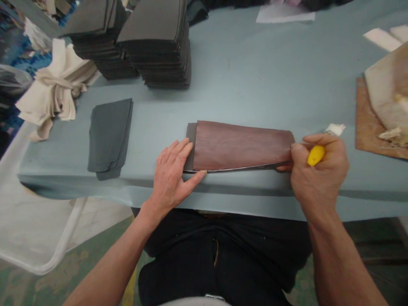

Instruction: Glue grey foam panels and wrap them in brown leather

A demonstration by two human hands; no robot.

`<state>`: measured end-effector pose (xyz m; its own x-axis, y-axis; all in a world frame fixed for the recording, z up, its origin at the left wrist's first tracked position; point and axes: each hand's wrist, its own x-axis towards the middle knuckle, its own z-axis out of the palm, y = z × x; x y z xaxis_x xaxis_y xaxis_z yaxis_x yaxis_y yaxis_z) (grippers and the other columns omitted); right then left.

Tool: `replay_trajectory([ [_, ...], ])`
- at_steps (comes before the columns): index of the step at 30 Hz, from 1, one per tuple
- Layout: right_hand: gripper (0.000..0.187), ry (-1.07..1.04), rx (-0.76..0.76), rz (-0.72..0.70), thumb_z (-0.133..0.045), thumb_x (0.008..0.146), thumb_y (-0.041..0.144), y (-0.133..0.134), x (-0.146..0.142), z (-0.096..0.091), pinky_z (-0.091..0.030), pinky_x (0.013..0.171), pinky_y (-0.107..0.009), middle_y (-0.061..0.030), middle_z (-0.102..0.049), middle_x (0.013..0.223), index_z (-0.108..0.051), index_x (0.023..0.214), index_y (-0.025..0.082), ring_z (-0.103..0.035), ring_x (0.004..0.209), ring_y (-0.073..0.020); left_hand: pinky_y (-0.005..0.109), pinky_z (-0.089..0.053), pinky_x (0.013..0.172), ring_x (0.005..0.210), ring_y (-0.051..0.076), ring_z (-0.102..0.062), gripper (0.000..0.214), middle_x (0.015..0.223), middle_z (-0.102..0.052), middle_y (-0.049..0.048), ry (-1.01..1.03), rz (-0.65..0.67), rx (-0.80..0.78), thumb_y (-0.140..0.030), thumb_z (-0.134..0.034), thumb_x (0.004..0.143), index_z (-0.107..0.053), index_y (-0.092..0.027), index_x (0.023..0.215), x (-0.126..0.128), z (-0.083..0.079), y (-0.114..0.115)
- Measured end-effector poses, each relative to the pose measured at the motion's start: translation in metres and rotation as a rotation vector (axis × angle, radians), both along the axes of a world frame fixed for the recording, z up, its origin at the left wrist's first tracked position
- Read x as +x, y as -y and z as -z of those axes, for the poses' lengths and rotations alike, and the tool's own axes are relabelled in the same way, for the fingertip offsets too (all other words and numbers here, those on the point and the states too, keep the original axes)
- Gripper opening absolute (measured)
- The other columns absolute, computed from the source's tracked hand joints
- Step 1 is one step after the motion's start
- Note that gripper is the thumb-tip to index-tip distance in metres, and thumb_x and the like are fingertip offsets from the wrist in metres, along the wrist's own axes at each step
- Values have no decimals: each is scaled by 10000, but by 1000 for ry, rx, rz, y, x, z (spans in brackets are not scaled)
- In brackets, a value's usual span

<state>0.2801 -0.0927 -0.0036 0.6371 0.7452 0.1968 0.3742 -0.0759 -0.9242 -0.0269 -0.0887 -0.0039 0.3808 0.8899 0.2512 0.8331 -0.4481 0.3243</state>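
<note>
A reddish-brown leather-like panel (242,146) lies over a dark grey piece (190,146) near the table's front edge. The grey piece shows as a strip at the left and a thin line along the front. My left hand (174,170) rests on the left end, fingers stretched out, the thumb along the front edge. At the right end, my right hand (320,170) pinches the panel's edge between thumb and finger. Held in that same hand is a brush with a yellow handle (316,155); its whitish, clotted tip (336,128) points away from me.
Tall stacks of dark sheets (149,25) stand at the back left. A small pile of grey pieces (110,136) and cream fabric strips (60,85) lie left. A glue-crusted pale container (389,89) sits on a brown board (366,123) at right.
</note>
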Motion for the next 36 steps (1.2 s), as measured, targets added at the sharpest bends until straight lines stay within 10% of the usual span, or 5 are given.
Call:
replay_trajectory([
  [13,450,-117,23,-10,-771,737,389,-2,-7,6,-578,418,-248,-76,-732,1149,-511,1082,260,-706,684,-157,602,-389,1252,1536,389,-500,643,1654,-540,140,-2,-26,41,-580,-597,1020,-487,-265,1570,4,2,-4],
  [23,335,65,21,-47,-720,789,320,-3,-10,13,-577,545,-261,-24,-658,1080,-554,1071,249,-603,680,-113,597,-389,1246,1539,394,-495,664,1661,-535,135,-11,-31,50,-583,-606,1013,-476,-273,1586,5,4,-5],
  [36,330,173,30,-179,-611,836,242,-6,-5,18,-681,811,-409,-124,-639,1308,-500,1146,264,-698,1211,-268,623,-355,1261,1546,424,-475,788,1676,-510,153,0,-14,36,-696,-620,972,-446,-270,1612,3,7,-5],
])
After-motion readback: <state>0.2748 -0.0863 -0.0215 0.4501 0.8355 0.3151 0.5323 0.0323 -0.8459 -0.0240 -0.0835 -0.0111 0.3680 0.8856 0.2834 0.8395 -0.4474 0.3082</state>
